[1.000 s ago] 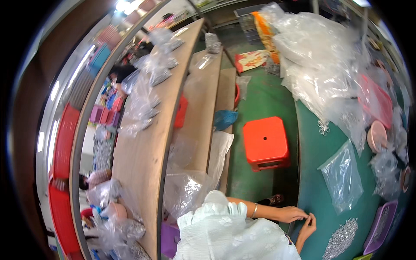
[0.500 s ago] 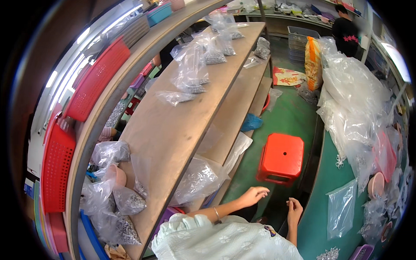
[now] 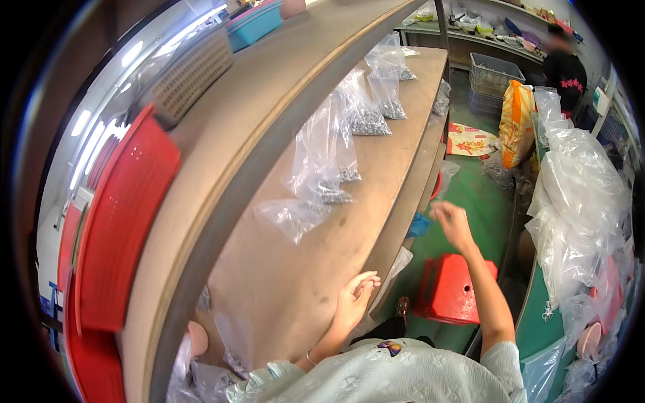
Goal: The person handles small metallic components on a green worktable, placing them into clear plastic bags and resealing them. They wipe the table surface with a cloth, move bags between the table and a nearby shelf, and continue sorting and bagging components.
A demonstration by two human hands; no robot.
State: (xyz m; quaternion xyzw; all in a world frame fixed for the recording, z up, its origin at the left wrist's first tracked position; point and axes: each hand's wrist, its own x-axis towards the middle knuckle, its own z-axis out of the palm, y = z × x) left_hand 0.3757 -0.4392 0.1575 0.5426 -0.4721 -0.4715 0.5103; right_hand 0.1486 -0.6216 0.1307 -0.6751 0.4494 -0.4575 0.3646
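Your right hand [image 3: 452,224] swings to the stool's [image 3: 449,289] twelve o'clock, fingers curled, grip unclear; your left hand [image 3: 352,307] shifts toward the shelf [image 3: 292,265], fingers parted, empty. Bags [image 3: 365,119] at its twelve o'clock sit filled, shelved; what's left doesn't show.

The wide brown wooden shelf board [image 3: 285,265] is looking smooth and matt. On it, small clear plastic bags [image 3: 319,148] are looking creased and glossy. The red square plastic stool [image 3: 447,287] is shining; at right, large whitish plastic bags [image 3: 578,181] are appearing crumpled and shiny. Near, the pale textured cloth garment [image 3: 416,376] is looking matt.
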